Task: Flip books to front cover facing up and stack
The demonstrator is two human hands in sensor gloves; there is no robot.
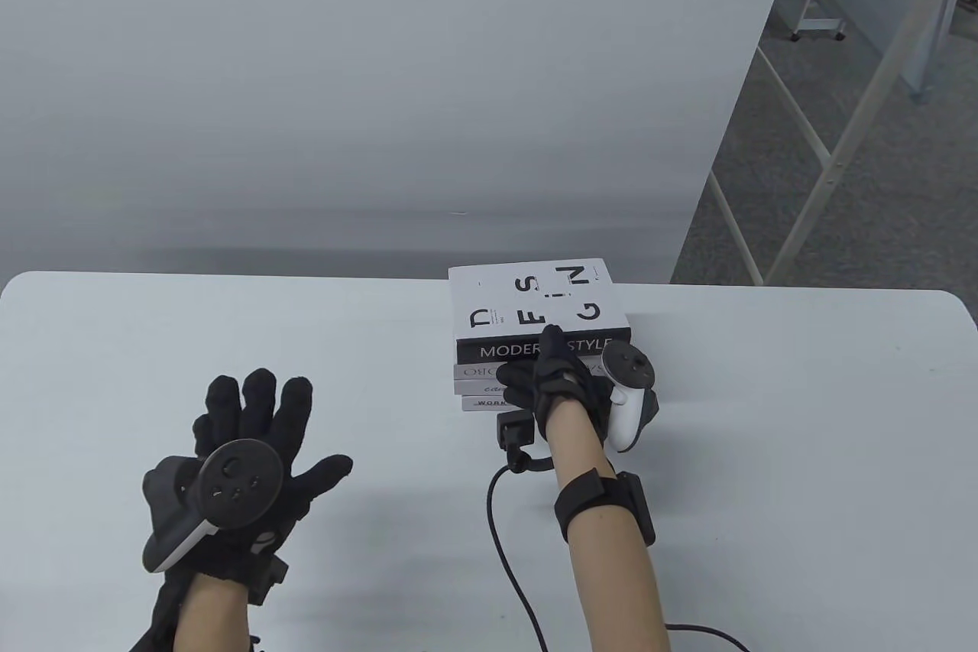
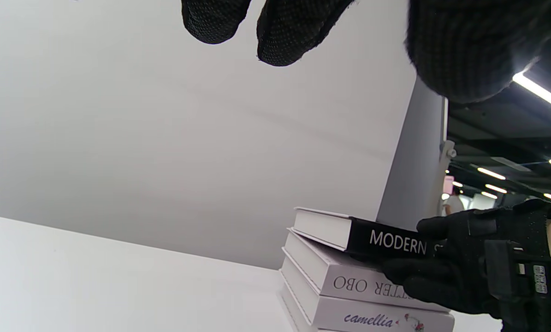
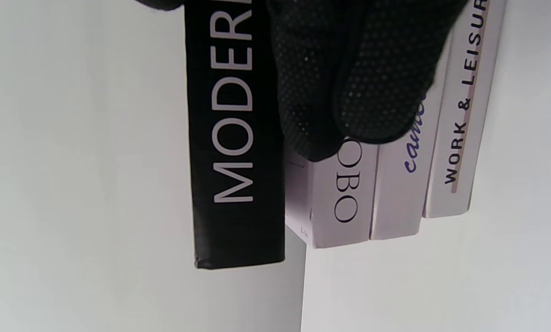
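I had 4 books piled near the table's (image 1: 229, 331) far edge, and the task looked almost finished. The top book (image 1: 535, 296), black-spined with "MODERN STYLE", lay cover up but sat askew, overhanging the 3 pale books (image 3: 395, 193) under it. My right hand (image 1: 554, 384) pressed against the spines, a finger reaching onto the top cover, though I could not tell how firmly it gripped. My left hand (image 1: 248, 446) hovered well apart, fingers spread, holding nothing. I judged that only squaring the top book remained.
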